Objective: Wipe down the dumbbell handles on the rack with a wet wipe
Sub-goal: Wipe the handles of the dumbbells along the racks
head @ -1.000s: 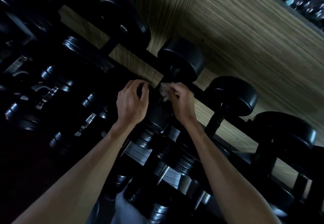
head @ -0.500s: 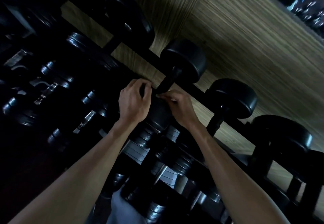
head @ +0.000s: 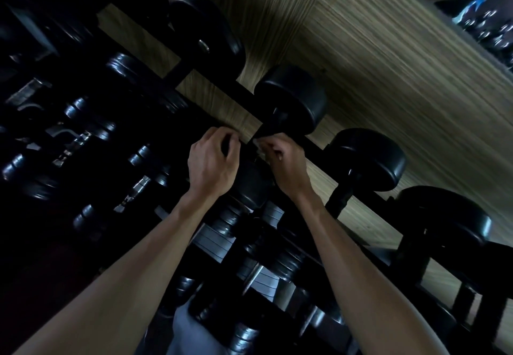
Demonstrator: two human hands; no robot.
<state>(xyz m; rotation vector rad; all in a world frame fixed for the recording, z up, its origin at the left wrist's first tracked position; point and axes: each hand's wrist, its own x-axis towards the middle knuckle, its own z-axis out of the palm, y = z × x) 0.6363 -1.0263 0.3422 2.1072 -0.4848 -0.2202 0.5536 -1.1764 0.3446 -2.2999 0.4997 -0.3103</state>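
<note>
Scene: dim view down onto a dumbbell rack (head: 319,143) with black round-headed dumbbells lying in a row across its top rail
Left hand (head: 212,161): fingers curled over the near head of a dumbbell on the top row, thumb side toward the other hand; it grips the dark head or the rail edge there, which of the two I cannot tell in the shadow
Right hand (head: 280,160): fingers bunched and curled, pinching a small pale wad, the wet wipe (head: 259,147), against the near end of a dumbbell handle (head: 268,132)
Wet wipe: mostly hidden inside the right hand's fingers, only a pale edge shows at the fingertips, touching the handle just below the far head
Dumbbell being wiped (head: 291,99): far head sits beyond the rail, over the wood-grain floor; its handle slopes down toward the two hands
Neighbouring dumbbells: one to the left (head: 208,29) and two to the right (head: 369,157) (head: 444,215) on the same rail, well apart from the hands
Lower tiers (head: 249,246): chrome-and-black dumbbells packed below the forearms, details lost in the dark
Floor (head: 388,63): striped wooden boards behind the rack
</note>
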